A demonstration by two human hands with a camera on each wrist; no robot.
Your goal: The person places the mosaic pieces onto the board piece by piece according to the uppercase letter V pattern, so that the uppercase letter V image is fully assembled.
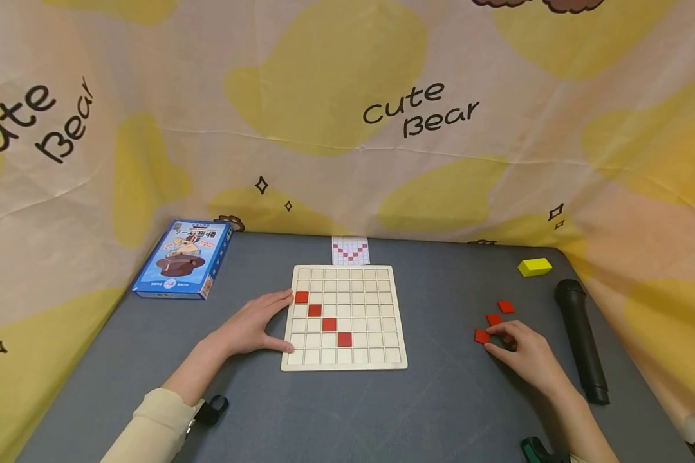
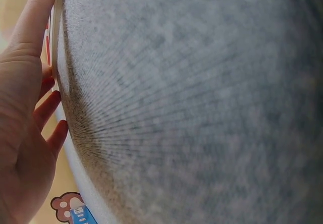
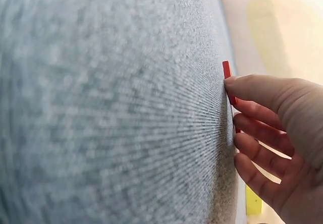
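A pale square grid board (image 1: 376,370) lies mid-table, with several red square tiles, such as this lowest one (image 1: 344,339), set in a diagonal across its cells. My left hand (image 1: 251,325) rests at the board's left edge, thumb and fingers spread along it. Off to the right, my right hand (image 1: 521,350) pinches a red tile (image 1: 482,336) between thumb and fingers, close over the table. The right wrist view shows the thumb against that tile (image 3: 226,68), seen edge-on. Two more red tiles lie just beyond, the farther one (image 1: 506,307) and one near the fingertips (image 1: 493,319).
Behind the board is a small pattern card (image 1: 350,251) with a V of red squares. A blue box (image 1: 182,260) sits at the back left. To the right are a yellow block (image 1: 535,267) and a black microphone-shaped object (image 1: 582,341). A printed cloth (image 1: 347,193) hangs behind the table.
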